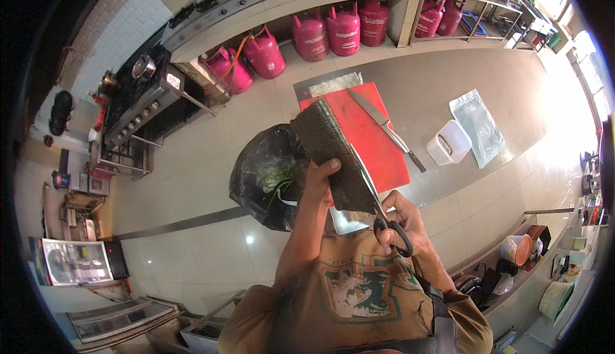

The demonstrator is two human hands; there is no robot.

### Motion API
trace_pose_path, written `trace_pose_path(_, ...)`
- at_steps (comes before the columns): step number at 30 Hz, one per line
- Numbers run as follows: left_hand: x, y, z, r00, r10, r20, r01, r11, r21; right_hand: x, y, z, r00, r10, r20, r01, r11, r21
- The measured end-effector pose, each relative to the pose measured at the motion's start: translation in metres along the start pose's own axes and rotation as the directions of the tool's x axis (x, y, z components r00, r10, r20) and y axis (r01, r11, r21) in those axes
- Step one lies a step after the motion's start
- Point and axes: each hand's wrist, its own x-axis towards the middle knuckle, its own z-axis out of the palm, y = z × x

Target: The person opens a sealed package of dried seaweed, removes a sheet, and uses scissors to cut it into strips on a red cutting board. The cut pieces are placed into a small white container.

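Just below the middle of the frame, the right hand is curled around the dark handles of a pair of scissors, whose blades point up and left along the right edge of a dark sheet — whether they bite into it cannot be told. The left hand clamps that sheet at the frame's centre, thumb on its face, the other fingers mostly hidden. To the left sits a black plastic bag with green leaves in it. Behind the sheet, a red cutting board carries a knife lying aslant. Right of centre, a whitish tub stands beside a clear packet on a metal table. Farther off, pink gas cylinders line the top of the frame — a stove stands at upper left.
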Motion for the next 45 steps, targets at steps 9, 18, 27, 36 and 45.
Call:
trace_pose_path(9, -0.001, -0.01, -0.01, 0.998, -0.02, 0.052, 0.02, 1.0, -0.015, 0.001, -0.005, 0.002, 0.999, -0.015, -0.048, 0.016, 1.0, 0.014)
trace_pose_path(18, 0.0, -0.013, -0.007, 0.993, -0.024, 0.116, 0.028, 0.999, -0.036, -0.001, -0.005, 0.002, 0.99, -0.054, -0.131, 0.041, 0.995, -0.096)
trace_pose_path(27, -0.002, -0.018, -0.008, 0.978, -0.074, 0.193, 0.082, 0.996, -0.034, -0.002, -0.016, 0.0, 0.99, -0.06, -0.129, 0.037, 0.984, -0.174)
trace_pose_path(36, -0.007, -0.017, -0.009, 0.97, -0.113, 0.217, 0.117, 0.993, -0.004, 0.007, -0.035, 0.008, 0.995, -0.033, -0.097, 0.019, 0.99, -0.138)
trace_pose_path(45, -0.008, -0.025, -0.021, 0.962, -0.139, 0.235, 0.147, 0.989, -0.015, 0.008, -0.023, 0.009, 0.99, -0.079, -0.114, 0.062, 0.987, -0.147)
